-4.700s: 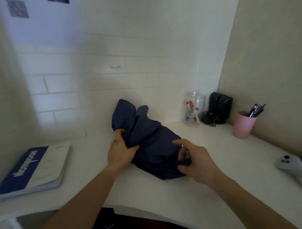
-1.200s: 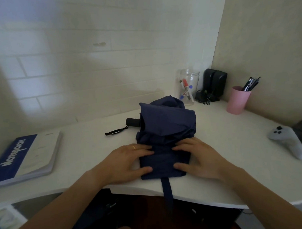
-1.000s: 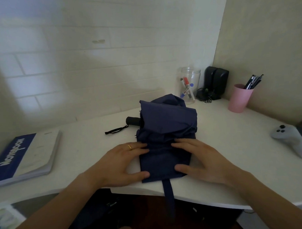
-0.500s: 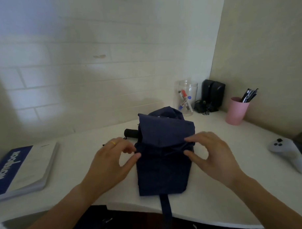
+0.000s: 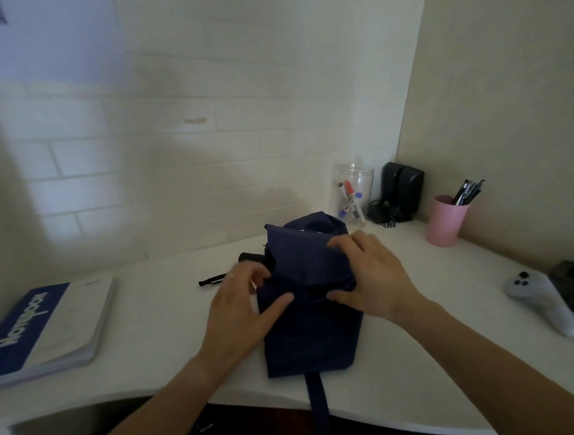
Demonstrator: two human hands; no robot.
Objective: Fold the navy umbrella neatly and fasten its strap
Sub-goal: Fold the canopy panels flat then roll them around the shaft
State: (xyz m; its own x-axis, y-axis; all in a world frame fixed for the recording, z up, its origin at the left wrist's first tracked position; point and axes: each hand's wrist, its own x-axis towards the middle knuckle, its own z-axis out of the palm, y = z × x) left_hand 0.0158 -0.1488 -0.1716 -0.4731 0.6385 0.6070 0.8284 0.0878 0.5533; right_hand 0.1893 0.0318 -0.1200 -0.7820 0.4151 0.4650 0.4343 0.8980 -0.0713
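Observation:
The navy umbrella (image 5: 311, 335) lies folded flat on the white desk (image 5: 165, 314), its far part bunched upward. Its navy strap (image 5: 318, 394) hangs over the desk's front edge. The black handle (image 5: 250, 257) with a thin black wrist loop (image 5: 212, 280) sticks out on the left. My left hand (image 5: 243, 310) rests at the canopy's left edge, thumb pressing on the fabric, fingers spread. My right hand (image 5: 371, 279) grips the bunched fabric fold at the right side.
A blue and white notebook (image 5: 37, 329) lies at the left. At the back right stand a clear jar with markers (image 5: 354, 197), black speakers (image 5: 402, 192) and a pink pen cup (image 5: 445, 219). A white game controller (image 5: 543, 301) lies at the far right.
Both hands have left the flattened near part of the canopy and moved up to its middle fold. My right hand now grasps the bunched fabric; the camera has tilted slightly upward.

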